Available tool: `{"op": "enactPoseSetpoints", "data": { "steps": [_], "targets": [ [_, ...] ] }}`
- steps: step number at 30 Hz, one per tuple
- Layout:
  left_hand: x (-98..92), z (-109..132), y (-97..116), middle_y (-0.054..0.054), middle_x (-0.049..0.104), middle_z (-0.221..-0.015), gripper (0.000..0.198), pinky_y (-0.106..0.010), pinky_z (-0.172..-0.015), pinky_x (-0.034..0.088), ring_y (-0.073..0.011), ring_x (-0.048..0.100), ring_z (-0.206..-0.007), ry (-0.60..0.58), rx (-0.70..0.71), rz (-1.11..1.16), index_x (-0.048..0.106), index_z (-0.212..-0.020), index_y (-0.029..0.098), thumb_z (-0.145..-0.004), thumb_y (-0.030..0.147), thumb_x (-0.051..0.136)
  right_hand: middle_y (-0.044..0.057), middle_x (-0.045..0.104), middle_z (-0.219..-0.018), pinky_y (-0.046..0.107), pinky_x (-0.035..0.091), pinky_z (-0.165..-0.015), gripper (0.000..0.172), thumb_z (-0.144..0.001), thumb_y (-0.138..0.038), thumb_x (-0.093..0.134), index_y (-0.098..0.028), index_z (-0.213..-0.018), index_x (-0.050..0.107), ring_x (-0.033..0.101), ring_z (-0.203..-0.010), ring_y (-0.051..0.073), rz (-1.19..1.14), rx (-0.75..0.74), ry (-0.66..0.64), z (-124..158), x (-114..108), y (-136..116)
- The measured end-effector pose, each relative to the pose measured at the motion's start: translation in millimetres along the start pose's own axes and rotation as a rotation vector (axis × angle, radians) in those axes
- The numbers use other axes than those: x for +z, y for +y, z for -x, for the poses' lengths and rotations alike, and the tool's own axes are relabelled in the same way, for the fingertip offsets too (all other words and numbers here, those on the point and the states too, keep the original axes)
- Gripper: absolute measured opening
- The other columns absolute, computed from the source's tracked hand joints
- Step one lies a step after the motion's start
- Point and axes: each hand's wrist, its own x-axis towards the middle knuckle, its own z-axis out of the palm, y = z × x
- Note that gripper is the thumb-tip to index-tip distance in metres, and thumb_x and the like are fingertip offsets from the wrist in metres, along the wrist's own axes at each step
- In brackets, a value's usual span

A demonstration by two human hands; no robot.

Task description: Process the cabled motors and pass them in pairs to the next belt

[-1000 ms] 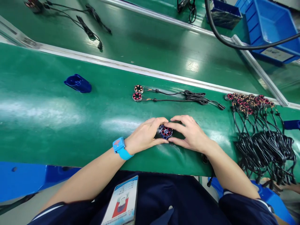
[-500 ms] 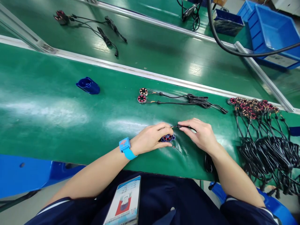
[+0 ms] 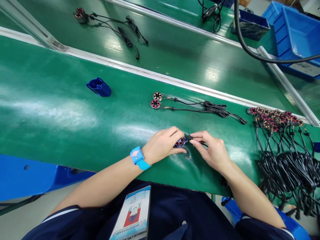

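My left hand (image 3: pixel 165 143) is closed around a blue plastic housing (image 3: pixel 185 141) low over the front of the green table. A round motor stator (image 3: pixel 179 142) with dark red windings sits in the housing, partly covered by my fingers. My right hand (image 3: pixel 213 150) pinches the stator's black cable (image 3: pixel 191 137) near its thicker collar, just right of the housing. The rest of that cable runs under my right hand and forearm. Behind my hands lie two loose stators, one copper-coloured (image 3: pixel 157 96) and one red (image 3: pixel 155 104), with bundled black cables (image 3: pixel 216 109).
A large pile of stators (image 3: pixel 277 118) with coiled cables (image 3: pixel 287 170) covers the right side. An empty blue shell (image 3: pixel 99 87) lies at left. A metal rail (image 3: pixel 140 71) crosses behind. Beyond it are more cabled stators (image 3: pixel 81 15) and a blue bin (image 3: pixel 297 33).
My right hand has moved slightly closer to the housing with the cable collar, which now sits nearer the housing's edge. The whole view has shifted a little.
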Motion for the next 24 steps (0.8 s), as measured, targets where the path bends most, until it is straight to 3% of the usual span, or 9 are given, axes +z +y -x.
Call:
{"op": "enactPoseSetpoints", "data": {
  "steps": [4, 10, 15, 19, 24],
  "targets": [
    [-0.4, -2.2, 1.9, -0.002, 0.058, -0.083, 0.053, -0.029, -0.057, 0.043, -0.0166, 0.058, -0.065, 0.05, -0.046, -0.126, 0.051, -0.09, 0.017, -0.078, 0.067, 0.069, -0.001, 0.075, -0.089, 0.021, 0.061, -0.072, 0.015, -0.096, -0.022, 0.061, -0.021, -0.111, 0.058, 0.074, -0.078, 0.012, -0.045, -0.006, 0.035, 2.7, 14.6, -3.9],
    [-1.4, -4.1, 2.2, -0.001, 0.055, -0.081, 0.054, -0.029, -0.054, 0.04, -0.0154, 0.056, -0.062, 0.054, -0.072, -0.174, 0.048, -0.086, 0.019, -0.083, 0.071, 0.061, 0.001, 0.076, -0.093, 0.02, 0.062, -0.07, 0.013, -0.096, -0.021, 0.06, -0.02, -0.11, 0.06, 0.074, -0.078, 0.013, 0.003, -0.085, 0.081, 2.9, 27.3, -6.3],
    [-2.4, -5.2, 4.4, -0.001, 0.054, -0.081, 0.05, -0.028, -0.052, 0.039, -0.0137, 0.054, -0.06, 0.032, -0.11, -0.153, 0.046, -0.086, 0.019, -0.092, 0.068, 0.051, 0.005, 0.076, -0.094, 0.023, 0.061, -0.073, 0.011, -0.097, -0.018, 0.059, -0.016, -0.108, 0.062, 0.073, -0.078, 0.014, 0.202, -0.287, 0.127, 3.2, 29.3, -6.0],
    [-4.0, -5.5, 6.2, -0.001, 0.054, -0.084, 0.045, -0.028, -0.052, 0.039, -0.014, 0.054, -0.061, 0.005, -0.132, -0.135, 0.045, -0.088, 0.02, -0.089, 0.062, 0.061, 0.006, 0.074, -0.088, 0.027, 0.058, -0.071, 0.02, -0.095, -0.008, 0.058, -0.01, -0.114, 0.062, 0.069, -0.073, 0.015, 0.448, -0.431, 0.075, 8.1, 22.5, -6.2],
    [-3.6, -5.8, 7.3, -0.001, 0.054, -0.086, 0.034, -0.028, -0.051, 0.038, -0.0139, 0.054, -0.061, -0.029, -0.175, -0.114, 0.046, -0.09, 0.02, -0.092, 0.05, 0.062, 0.013, 0.074, -0.096, 0.03, 0.058, -0.069, 0.024, -0.092, -0.005, 0.058, -0.002, -0.115, 0.063, 0.068, -0.079, 0.018, 0.742, -0.536, 0.034, 10.9, 17.6, -20.4]
  ]
}}
